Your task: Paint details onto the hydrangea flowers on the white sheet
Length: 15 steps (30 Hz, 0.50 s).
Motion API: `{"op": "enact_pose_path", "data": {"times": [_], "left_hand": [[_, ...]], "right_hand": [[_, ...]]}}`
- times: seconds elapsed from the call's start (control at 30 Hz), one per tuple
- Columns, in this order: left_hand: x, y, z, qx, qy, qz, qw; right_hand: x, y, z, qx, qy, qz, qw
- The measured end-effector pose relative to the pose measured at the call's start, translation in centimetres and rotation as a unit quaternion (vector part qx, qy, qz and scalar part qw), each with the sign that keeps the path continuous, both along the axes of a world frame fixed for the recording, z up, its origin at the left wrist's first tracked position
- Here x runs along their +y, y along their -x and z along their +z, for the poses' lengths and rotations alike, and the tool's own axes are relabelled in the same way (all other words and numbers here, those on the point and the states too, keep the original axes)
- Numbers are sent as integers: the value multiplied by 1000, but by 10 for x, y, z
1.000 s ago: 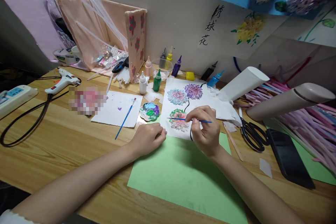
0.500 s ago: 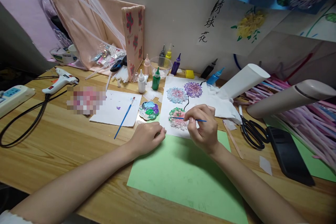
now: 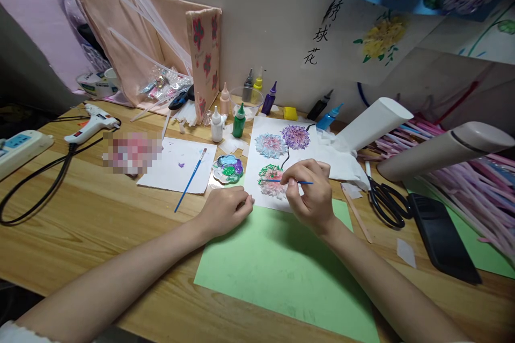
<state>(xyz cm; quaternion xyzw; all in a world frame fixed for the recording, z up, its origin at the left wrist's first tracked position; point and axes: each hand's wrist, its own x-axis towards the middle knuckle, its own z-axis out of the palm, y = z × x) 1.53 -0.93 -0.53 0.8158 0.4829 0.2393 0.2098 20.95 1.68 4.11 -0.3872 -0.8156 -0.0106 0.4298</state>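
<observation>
My right hand (image 3: pixel 311 193) pinches a thin blue paintbrush (image 3: pixel 304 183) whose tip rests on the green-and-pink flower (image 3: pixel 270 180) on a white sheet (image 3: pixel 263 129). Two more painted flowers, one pale blue (image 3: pixel 271 145) and one purple (image 3: pixel 296 136), sit higher on that sheet. My left hand (image 3: pixel 225 211) lies curled in a loose fist, resting on the sheet's lower left corner. A flower-shaped paint palette (image 3: pixel 228 169) stands just left of the sheet. A light green paper (image 3: pixel 281 273) lies under both wrists.
A second blue brush (image 3: pixel 190 180) lies on another white paper (image 3: pixel 177 165). Small paint bottles (image 3: pixel 239 120) stand behind. A glue gun (image 3: pixel 90 122) and power strip (image 3: pixel 20 147) are at left; black scissors (image 3: pixel 384 201), a dark phone (image 3: pixel 442 241) and pink straws (image 3: pixel 478 193) at right.
My right hand has slid a little to the left with the brush, bringing its tip further onto the green-and-pink flower. My left hand has stayed put.
</observation>
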Motion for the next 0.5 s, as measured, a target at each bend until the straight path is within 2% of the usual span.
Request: {"op": "enact_pose_path", "data": {"times": [0.5], "left_hand": [[0, 0, 1, 3, -2, 1, 1000]], "right_hand": [[1, -1, 1, -14, -12, 0, 1000]]}}
